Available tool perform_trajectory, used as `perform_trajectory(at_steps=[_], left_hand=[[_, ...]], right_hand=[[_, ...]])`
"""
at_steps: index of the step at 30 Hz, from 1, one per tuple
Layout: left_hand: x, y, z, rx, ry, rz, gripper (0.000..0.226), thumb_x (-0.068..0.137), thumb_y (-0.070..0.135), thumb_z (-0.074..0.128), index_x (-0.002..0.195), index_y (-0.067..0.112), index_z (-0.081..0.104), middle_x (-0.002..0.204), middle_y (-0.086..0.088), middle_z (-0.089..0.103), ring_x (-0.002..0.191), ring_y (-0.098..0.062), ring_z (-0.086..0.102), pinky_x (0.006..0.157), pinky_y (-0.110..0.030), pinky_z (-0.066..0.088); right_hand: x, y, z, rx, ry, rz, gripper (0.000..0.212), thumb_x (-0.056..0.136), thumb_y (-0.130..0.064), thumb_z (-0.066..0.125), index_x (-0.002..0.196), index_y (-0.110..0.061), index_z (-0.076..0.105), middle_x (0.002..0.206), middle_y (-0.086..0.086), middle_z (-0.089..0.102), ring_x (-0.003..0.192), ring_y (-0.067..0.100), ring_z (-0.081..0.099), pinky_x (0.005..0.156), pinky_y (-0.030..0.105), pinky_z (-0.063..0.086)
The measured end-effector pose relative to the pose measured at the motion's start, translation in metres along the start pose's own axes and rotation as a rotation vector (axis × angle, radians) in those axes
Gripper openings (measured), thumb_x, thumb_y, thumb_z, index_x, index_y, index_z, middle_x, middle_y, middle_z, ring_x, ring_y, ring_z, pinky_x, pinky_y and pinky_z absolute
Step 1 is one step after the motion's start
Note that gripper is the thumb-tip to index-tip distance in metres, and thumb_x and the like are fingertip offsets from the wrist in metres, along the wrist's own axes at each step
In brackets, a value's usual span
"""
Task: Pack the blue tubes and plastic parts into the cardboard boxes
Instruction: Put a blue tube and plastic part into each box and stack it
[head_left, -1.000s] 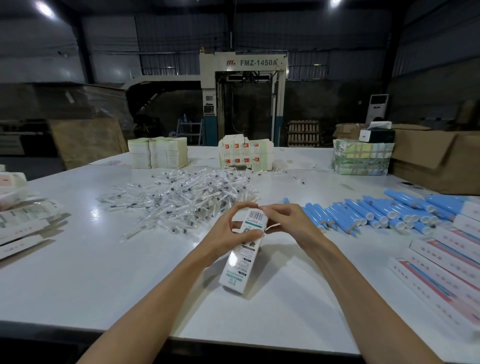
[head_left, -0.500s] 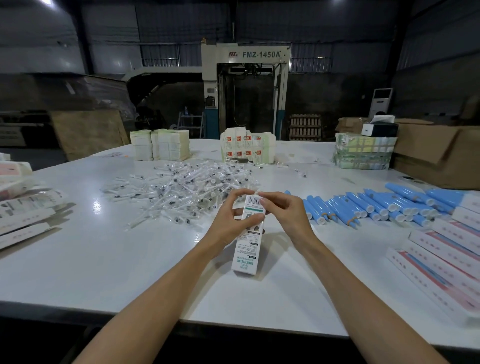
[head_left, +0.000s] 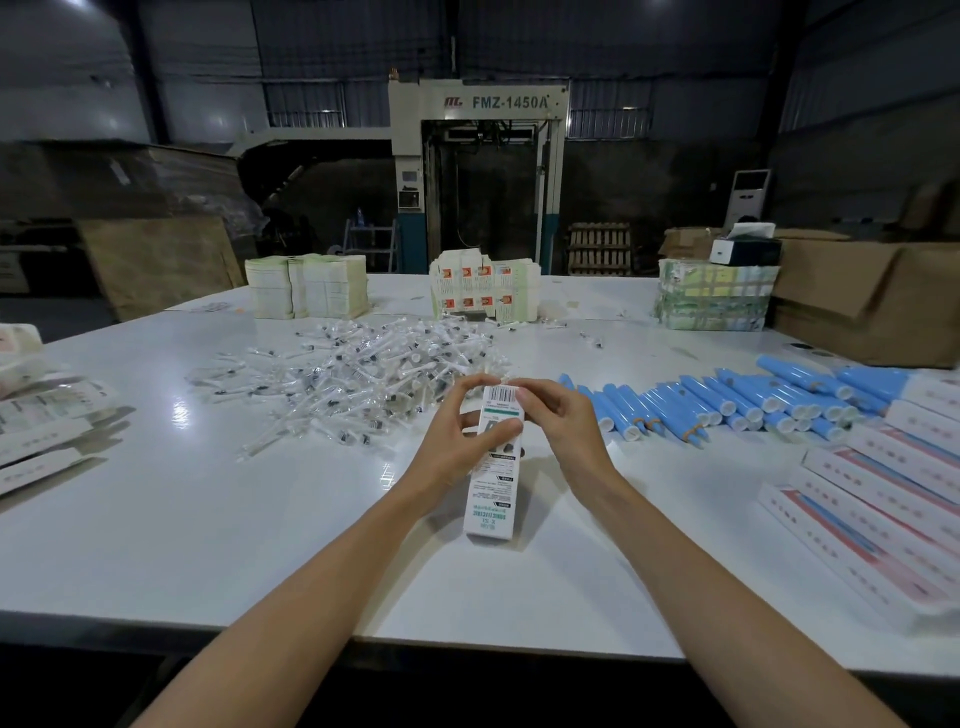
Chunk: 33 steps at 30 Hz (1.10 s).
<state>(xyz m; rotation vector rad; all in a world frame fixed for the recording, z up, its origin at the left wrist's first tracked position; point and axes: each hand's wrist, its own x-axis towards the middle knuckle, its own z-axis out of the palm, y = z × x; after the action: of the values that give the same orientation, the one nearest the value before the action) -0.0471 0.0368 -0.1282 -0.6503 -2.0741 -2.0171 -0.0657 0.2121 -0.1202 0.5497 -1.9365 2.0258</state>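
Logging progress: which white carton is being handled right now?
The centre carton, with left hand and right hand gripping its barcoded top end; the other cartons lie flat at right and left.

Far end of the box (head_left: 491, 483) hides behind curled fingers (head_left: 551, 411) — cartons (head_left: 883, 519) at right blur, cut by the edge.

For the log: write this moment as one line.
left hand holds carton | right hand pinches its top | blue tubes on table

Upper centre: machine (head_left: 478, 171) marked FMZ-1450A. Right of it: wooden pallet (head_left: 599, 248), then a white floor-standing unit (head_left: 748, 195).
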Motion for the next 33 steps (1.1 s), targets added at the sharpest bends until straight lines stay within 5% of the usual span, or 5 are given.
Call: perform_trajectory(at_steps=[7,13,19,27,33], left_hand=[[0.001,-0.005,0.002,-0.066,0.04,0.066,0.065,0.099,0.028,0.08,0.146,0.05,0.041,0.113,-0.007,0.08,0.102,-0.032,0.078,0.075,-0.028,0.063],[0.004,-0.01,0.002,0.026,0.086,0.114,0.064,0.098,0.041,0.078,0.151,0.046,0.043,0.113,0.011,0.077,0.095,-0.012,0.077,0.071,-0.026,0.062],[0.012,-0.019,0.004,0.17,0.051,0.18,0.055,0.095,0.055,0.074,0.137,0.045,0.04,0.108,0.015,0.07,0.097,-0.009,0.073,0.077,-0.024,0.06],[0.003,-0.03,0.007,0.426,-0.14,0.196,0.058,0.105,0.054,0.057,0.153,0.041,0.027,0.13,0.008,0.058,0.115,-0.008,0.062,0.092,-0.021,0.052],[-0.004,-0.033,0.005,0.638,-0.261,0.264,0.037,0.104,0.036,0.062,0.139,0.037,0.051,0.121,0.012,0.062,0.117,-0.012,0.055,0.092,-0.036,0.051]], right_hand=[[-0.015,0.005,0.012,0.245,-0.079,0.389,0.041,0.108,-0.044,0.051,0.133,-0.015,0.068,0.114,0.012,0.077,0.104,0.024,0.075,0.081,0.032,0.06],[-0.02,-0.001,0.015,0.303,-0.2,0.505,0.051,0.107,-0.056,0.044,0.141,-0.023,0.064,0.136,0.018,0.067,0.13,0.035,0.063,0.115,0.052,0.045],[-0.028,-0.012,-0.003,0.179,-0.235,0.447,0.061,0.094,-0.07,0.057,0.139,-0.03,0.064,0.1,0.004,0.072,0.089,0.019,0.071,0.082,0.035,0.059],[-0.038,-0.059,-0.057,-0.456,-0.144,0.286,0.064,0.098,-0.076,0.042,0.154,-0.044,0.039,0.153,-0.031,0.044,0.139,0.001,0.039,0.111,0.02,0.032],[-0.022,-0.128,-0.155,-1.141,0.073,0.153,0.055,0.108,-0.057,0.038,0.156,-0.03,0.039,0.152,0.013,0.048,0.133,0.033,0.052,0.108,0.048,0.044]])
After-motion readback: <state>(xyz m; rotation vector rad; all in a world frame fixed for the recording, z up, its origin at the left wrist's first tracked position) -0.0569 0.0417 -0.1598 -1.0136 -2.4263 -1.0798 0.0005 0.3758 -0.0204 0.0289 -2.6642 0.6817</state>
